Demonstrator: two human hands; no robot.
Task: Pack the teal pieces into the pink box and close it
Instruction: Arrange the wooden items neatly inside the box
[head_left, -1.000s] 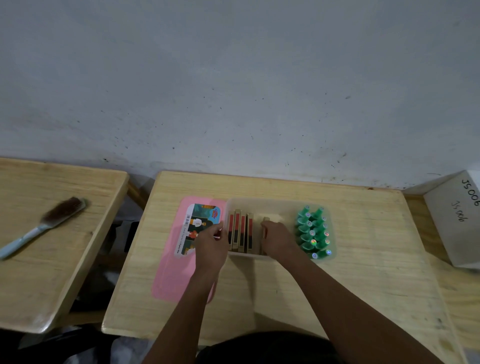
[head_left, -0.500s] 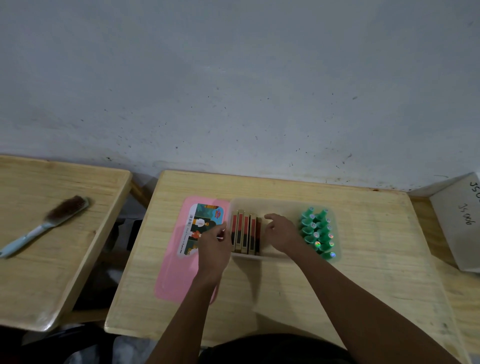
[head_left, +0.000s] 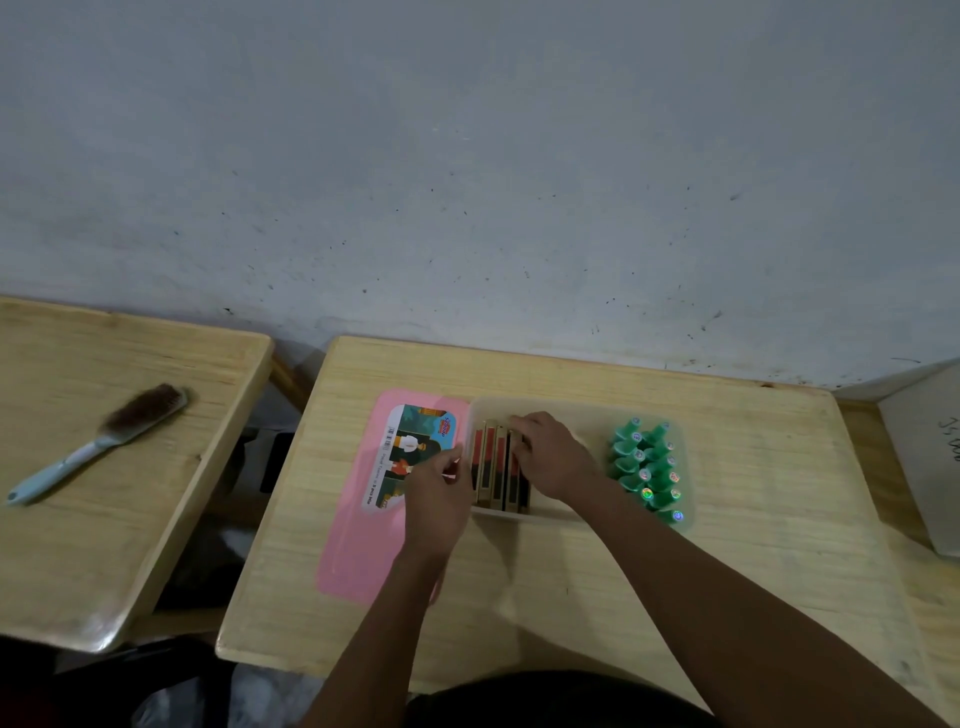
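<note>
"Looking for the teal pieces (head_left: 647, 467), where are they?" asks one.

"Already in the box (head_left: 582, 410), bunched upright at its right end, touching one another. At its left end a row of dark flat slabs (head_left: 493, 467) stands on edge."

"And the hands?"

"Apart. The right hand (head_left: 556, 460) is inside the box, fingers laid over the tops of the slabs, holding nothing that I can make out. The left hand (head_left: 436, 493) is at the box's left wall, fingers bent toward it. Whether it grips the wall I cannot tell."

"How would the teal pieces handle?"

"Small hard plastic, I'd judge: light, stiff, a little slick, and easily tipped, since they stand loose. Best pinched at the body, one or two together, or nudged as a group."

"The lid?"

"The pink lid (head_left: 358, 545) lies flat on the tabletop (head_left: 753, 519) just left of the box, partly under the left hand. It looks thin and probably bendy. I'd take it by its long edges, set it square over the box's rim, and press round the corners. Anything standing above the rim would keep it from seating."
</note>
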